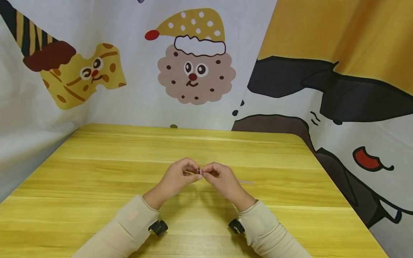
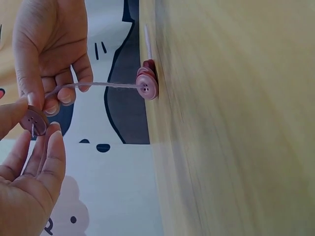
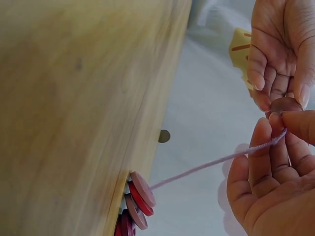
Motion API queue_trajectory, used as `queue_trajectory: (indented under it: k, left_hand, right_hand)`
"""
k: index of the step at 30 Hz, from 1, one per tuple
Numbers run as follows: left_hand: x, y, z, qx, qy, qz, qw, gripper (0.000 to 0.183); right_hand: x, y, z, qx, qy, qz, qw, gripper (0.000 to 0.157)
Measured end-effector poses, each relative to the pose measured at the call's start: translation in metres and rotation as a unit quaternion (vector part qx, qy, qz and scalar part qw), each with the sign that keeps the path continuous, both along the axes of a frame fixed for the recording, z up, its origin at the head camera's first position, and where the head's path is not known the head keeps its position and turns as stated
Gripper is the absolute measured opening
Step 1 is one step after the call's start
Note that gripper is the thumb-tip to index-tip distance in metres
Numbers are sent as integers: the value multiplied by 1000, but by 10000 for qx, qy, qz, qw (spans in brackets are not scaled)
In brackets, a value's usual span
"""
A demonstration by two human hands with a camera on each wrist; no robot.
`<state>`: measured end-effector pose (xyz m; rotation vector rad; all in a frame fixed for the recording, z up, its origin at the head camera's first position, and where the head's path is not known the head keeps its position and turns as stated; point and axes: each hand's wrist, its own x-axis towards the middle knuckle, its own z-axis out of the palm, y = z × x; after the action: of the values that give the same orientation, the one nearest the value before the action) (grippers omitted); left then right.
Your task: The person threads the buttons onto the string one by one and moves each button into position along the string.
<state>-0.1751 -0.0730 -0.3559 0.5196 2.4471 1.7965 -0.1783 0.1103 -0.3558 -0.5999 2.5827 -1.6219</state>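
My left hand [image 1: 175, 177] pinches a dusky pink button [image 2: 30, 119] by its rim, between thumb and fingers. From one of the button's holes a short tip of yarn pokes out on the side facing the left wrist camera. Against the other side, my right hand [image 1: 222, 179] pinches the lilac yarn [image 3: 206, 166] with thumb and forefinger. That yarn runs back to several pink and red buttons [image 3: 141, 191] threaded together on the table. In the head view the hands meet above the table, and the right hand hides the threaded buttons.
The yarn's far end [image 1: 246, 182] lies on the wooden table [image 1: 96, 208] to the right of my right hand. A curtain [image 1: 129, 21] with cartoon prints hangs behind the table and along its sides. Each sleeve cuff has a small black device [image 1: 158, 228] below it.
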Motion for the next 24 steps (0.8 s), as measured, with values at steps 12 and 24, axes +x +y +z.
queue_trajectory:
  k: [12,24]
  left_hand:
    - [1,0,-1,-258,57,-31,9996,14]
    - [3,0,-1,-402,246,-25,9989,12]
  right_hand:
    - [-1,0,-5,-138,-44,-34,9999,6]
    - [1,1,-4,-155,-54,-77,9998,6]
